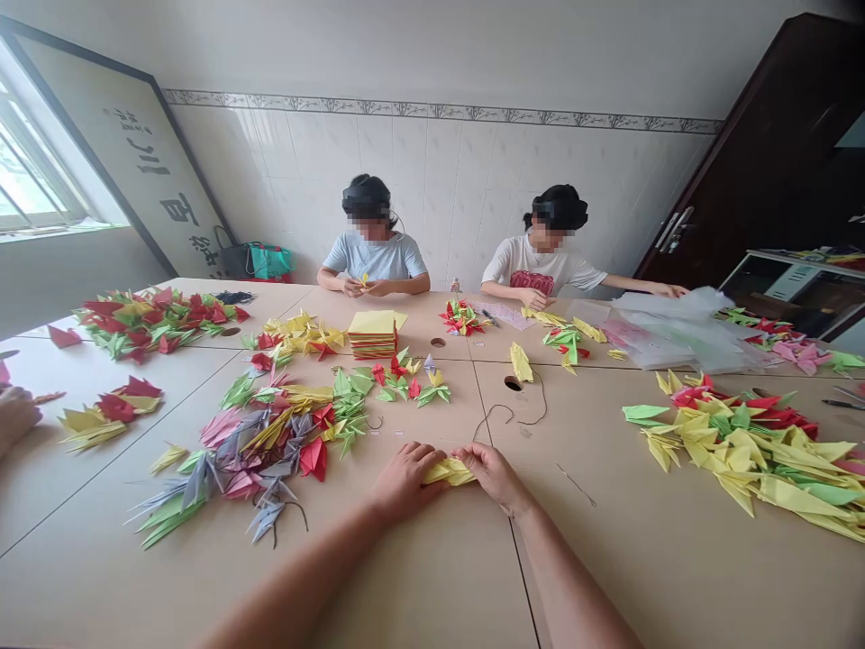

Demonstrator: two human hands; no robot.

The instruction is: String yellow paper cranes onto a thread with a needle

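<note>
My left hand lies over the left end of a small bundle of yellow folded paper cranes on the table, its fingers closed round it. My right hand pinches the bundle's right end between thumb and fingers. From near my right fingertips a dark cord curls away over the table. Beyond it lies a second strung yellow bundle with its own dark cord. To the right a thin looped wire or needle rests on the table.
Heaps of coloured paper cranes lie left and right. A stack of square paper stands mid-table near a round cable hole. Two people sit opposite; one touches clear plastic bags. Another person's hand shows at far left.
</note>
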